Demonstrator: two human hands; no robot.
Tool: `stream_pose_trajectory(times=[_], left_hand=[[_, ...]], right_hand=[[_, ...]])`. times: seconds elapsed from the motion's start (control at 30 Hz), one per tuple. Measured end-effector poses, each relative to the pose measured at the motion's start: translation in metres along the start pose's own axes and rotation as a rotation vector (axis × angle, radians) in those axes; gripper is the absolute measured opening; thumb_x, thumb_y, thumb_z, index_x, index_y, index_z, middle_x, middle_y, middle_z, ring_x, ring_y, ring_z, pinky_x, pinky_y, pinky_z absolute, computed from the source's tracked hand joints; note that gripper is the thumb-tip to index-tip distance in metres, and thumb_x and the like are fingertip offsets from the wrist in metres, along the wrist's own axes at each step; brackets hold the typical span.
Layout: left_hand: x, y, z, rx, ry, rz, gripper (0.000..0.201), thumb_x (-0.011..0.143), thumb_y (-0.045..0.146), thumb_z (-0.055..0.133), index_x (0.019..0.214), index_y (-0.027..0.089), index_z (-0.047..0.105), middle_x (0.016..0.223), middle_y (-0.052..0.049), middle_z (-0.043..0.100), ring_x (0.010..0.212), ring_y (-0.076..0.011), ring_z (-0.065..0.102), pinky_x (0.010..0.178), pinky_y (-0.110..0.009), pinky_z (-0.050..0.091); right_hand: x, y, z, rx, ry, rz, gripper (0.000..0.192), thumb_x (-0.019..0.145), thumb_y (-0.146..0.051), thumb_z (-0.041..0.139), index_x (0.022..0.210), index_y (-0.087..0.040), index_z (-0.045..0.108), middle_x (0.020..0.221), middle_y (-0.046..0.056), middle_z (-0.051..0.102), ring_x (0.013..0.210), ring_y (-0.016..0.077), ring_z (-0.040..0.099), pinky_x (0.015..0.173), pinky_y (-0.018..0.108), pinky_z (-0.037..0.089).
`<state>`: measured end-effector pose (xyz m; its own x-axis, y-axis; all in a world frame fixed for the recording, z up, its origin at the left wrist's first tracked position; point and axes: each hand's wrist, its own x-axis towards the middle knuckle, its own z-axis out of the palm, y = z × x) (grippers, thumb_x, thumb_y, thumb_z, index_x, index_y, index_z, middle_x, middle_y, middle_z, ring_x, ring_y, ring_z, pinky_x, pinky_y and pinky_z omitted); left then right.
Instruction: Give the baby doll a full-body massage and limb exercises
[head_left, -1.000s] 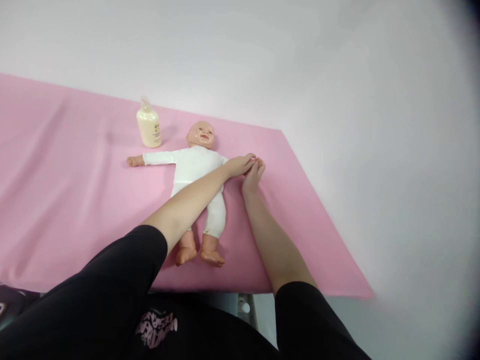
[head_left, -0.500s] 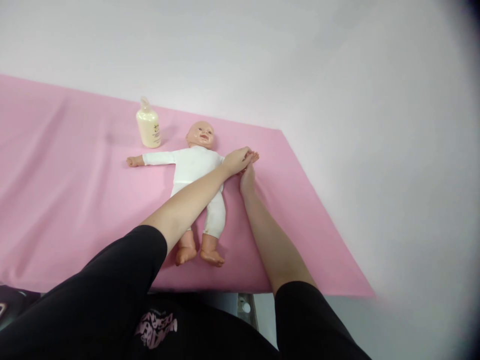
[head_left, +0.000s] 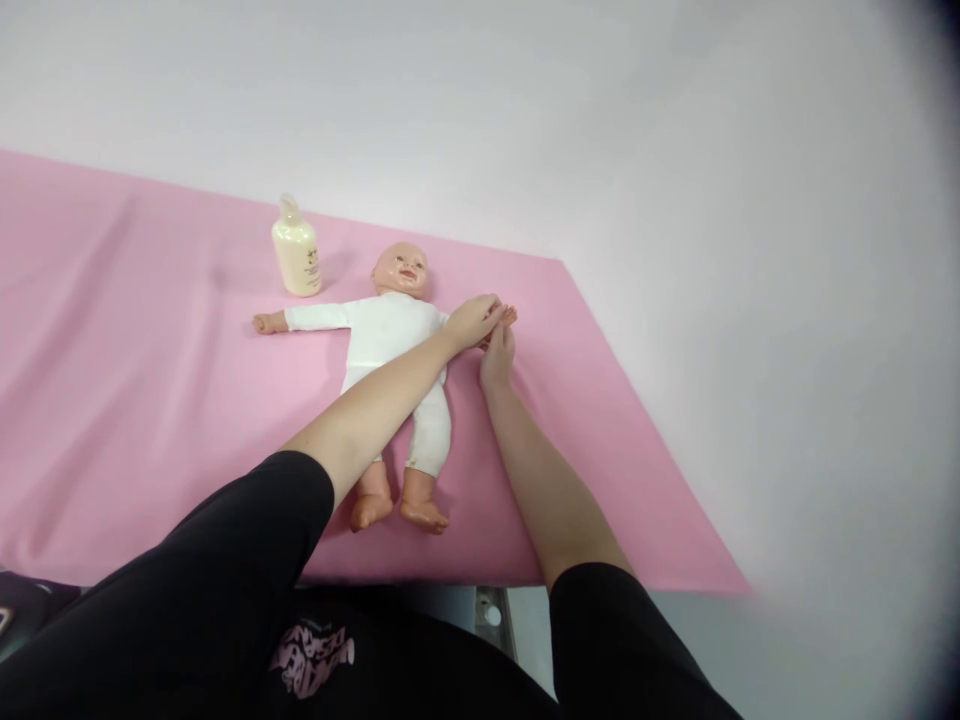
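Observation:
A baby doll (head_left: pixel 390 340) in a white suit lies on its back on the pink sheet (head_left: pixel 135 400), head toward the wall and arms spread. My left hand (head_left: pixel 471 322) reaches across the doll's body and closes over its outstretched arm on the right side. My right hand (head_left: pixel 498 352) comes up from below and grips the same arm near the doll's hand, which is mostly hidden under my fingers. The doll's other arm (head_left: pixel 300 318) lies free to the left.
A cream lotion bottle (head_left: pixel 297 250) stands upright on the sheet left of the doll's head. The sheet's right edge runs diagonally to the front corner (head_left: pixel 739 585). A white wall rises behind. My black sleeves fill the bottom of the view.
Both hands have slid a little left along the doll's arm, toward its shoulder, and my right hand's fingers have drawn in closer.

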<state>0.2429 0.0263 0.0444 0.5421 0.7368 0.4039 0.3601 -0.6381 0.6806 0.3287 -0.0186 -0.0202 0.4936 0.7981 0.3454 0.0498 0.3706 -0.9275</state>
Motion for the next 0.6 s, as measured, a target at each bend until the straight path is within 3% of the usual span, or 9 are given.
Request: stream_pose_trajectory(times=[0.13, 0.4, 0.6], left_hand=[[0.0003, -0.0004, 0.001, 0.003, -0.005, 0.003, 0.028, 0.107, 0.032, 0.042, 0.095, 0.016, 0.062, 0.098, -0.009, 0.069, 0.091, -0.0203, 0.061, 0.09, -0.033, 0.048], [0.0022, -0.0055, 0.0063, -0.023, -0.021, -0.003, 0.025, 0.105, 0.033, 0.045, 0.108, 0.015, 0.062, 0.111, -0.012, 0.071, 0.098, -0.0206, 0.064, 0.093, -0.033, 0.05], [0.0042, -0.0094, 0.0092, -0.047, -0.102, -0.046, 0.03, 0.107, 0.034, 0.039, 0.106, 0.014, 0.062, 0.104, -0.011, 0.073, 0.094, -0.0208, 0.066, 0.09, -0.033, 0.05]], right_hand=[[-0.0025, -0.0075, -0.0024, 0.018, 0.016, 0.042, 0.049, 0.097, -0.051, 0.054, 0.13, -0.017, 0.063, 0.13, 0.014, 0.07, 0.117, 0.0225, 0.072, 0.104, 0.047, 0.06], [-0.0037, -0.006, -0.0014, 0.077, 0.052, -0.075, 0.033, 0.098, -0.044, 0.057, 0.12, -0.02, 0.054, 0.133, 0.014, 0.067, 0.121, 0.0196, 0.071, 0.113, 0.049, 0.055], [-0.002, -0.0025, -0.0023, 0.058, 0.079, -0.152, 0.043, 0.096, -0.041, 0.057, 0.133, -0.021, 0.046, 0.14, 0.014, 0.06, 0.127, 0.0184, 0.067, 0.118, 0.046, 0.05]])
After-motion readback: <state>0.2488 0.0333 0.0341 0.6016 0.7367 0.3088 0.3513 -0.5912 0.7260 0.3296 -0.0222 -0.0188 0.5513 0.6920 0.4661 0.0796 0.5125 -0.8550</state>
